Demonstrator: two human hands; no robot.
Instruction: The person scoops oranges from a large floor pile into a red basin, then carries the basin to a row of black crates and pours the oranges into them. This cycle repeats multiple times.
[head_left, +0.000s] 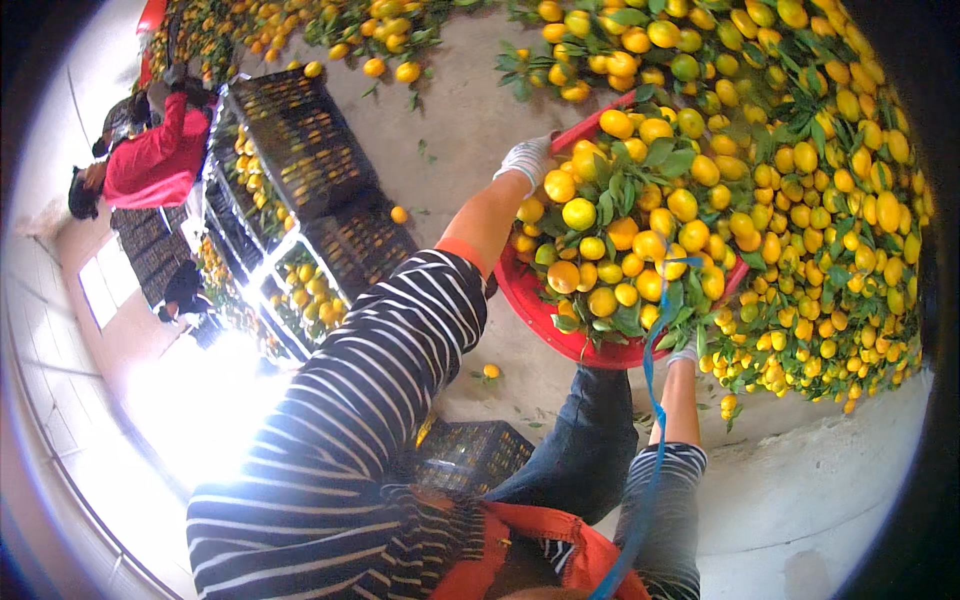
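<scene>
A red plastic tub (531, 306), heaped with yellow-orange citrus fruit (630, 244) and green leaves, is tilted towards a big fruit pile. My left hand (527, 161), in a white knit glove, grips the tub at its far left rim. Lower down, my right hand (684, 351), also gloved, holds the tub's near right side; leaves and fruit hide most of its fingers. Fruit at the tub's far right edge runs into the pile (810, 225), so the border between them is hard to tell. A blue strap (658, 375) hangs in front of the tub.
Stacked black plastic crates (300, 142) of fruit stand at left, with a person in a red top (157, 161) beside them. Another black crate (472, 454) sits near my leg. Loose fruit (491, 370) and leaves lie on the concrete floor (457, 97). Strong glare covers the lower left.
</scene>
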